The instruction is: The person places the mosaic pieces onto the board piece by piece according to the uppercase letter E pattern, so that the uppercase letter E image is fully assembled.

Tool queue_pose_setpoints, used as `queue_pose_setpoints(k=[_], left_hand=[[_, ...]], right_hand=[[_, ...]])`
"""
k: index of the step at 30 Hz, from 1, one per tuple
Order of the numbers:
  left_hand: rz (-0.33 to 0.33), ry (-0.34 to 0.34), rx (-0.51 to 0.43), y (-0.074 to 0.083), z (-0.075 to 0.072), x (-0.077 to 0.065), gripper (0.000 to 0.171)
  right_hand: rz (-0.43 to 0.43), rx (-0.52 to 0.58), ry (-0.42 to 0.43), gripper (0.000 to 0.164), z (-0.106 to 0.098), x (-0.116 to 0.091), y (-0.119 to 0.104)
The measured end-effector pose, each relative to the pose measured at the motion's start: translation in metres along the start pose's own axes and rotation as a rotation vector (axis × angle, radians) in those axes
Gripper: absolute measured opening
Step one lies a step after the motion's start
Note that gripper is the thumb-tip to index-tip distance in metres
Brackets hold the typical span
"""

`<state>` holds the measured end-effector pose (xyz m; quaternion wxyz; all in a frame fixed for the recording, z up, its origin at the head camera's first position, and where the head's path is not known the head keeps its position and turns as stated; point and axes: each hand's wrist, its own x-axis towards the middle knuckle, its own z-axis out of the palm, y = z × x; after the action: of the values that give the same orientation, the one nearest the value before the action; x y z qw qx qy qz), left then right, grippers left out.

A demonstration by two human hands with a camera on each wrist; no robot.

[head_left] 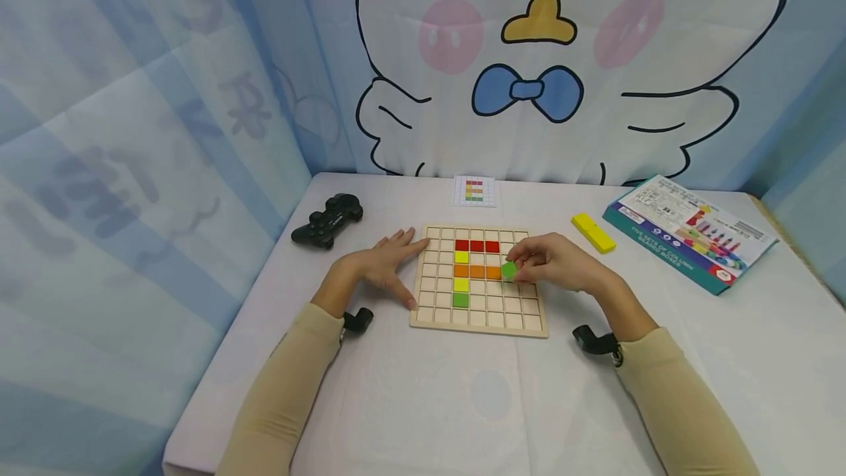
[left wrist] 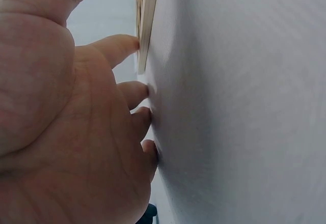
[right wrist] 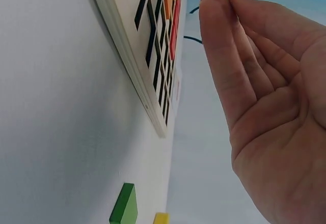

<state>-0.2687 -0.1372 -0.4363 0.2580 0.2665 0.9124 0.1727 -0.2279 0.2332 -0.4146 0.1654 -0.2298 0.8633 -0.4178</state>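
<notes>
A wooden grid board (head_left: 502, 320) lies flat on the table. Three red tiles (head_left: 477, 246) form a row on it, with a yellow tile (head_left: 461, 257), a row of orange tiles (head_left: 477, 272), another yellow tile and a green tile (head_left: 460, 300) below. Between thumb and forefinger, my right hand (head_left: 558, 261) pinches a small green tile (head_left: 508, 271) above the board's right side. My left hand (head_left: 380, 264) has its fingers spread, thumb and forefinger touching the board's left edge. In the left wrist view, the other fingertips touch the tablecloth.
A printed pattern card (head_left: 474, 192) lies behind the board. At the left is a black game controller (head_left: 328, 220); at the right are a yellow block (head_left: 593, 233) and a flat box (head_left: 690, 232). The right wrist view also shows a green block (right wrist: 125, 206) on the table.
</notes>
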Motion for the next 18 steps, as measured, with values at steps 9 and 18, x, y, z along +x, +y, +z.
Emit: queue_pose_setpoints(k=[9, 18], left_hand=[[-0.002, -0.006, -0.004, 0.001, 0.0, -0.001, 0.135], [-0.001, -0.004, -0.001, -0.001, 0.0, 0.001, 0.135]], right_hand=[[-0.059, -0.037, 0.03, 0.025, 0.009, 0.004, -0.005], [-0.041, -0.084, 0.025, 0.025, 0.018, 0.008, -0.013]])
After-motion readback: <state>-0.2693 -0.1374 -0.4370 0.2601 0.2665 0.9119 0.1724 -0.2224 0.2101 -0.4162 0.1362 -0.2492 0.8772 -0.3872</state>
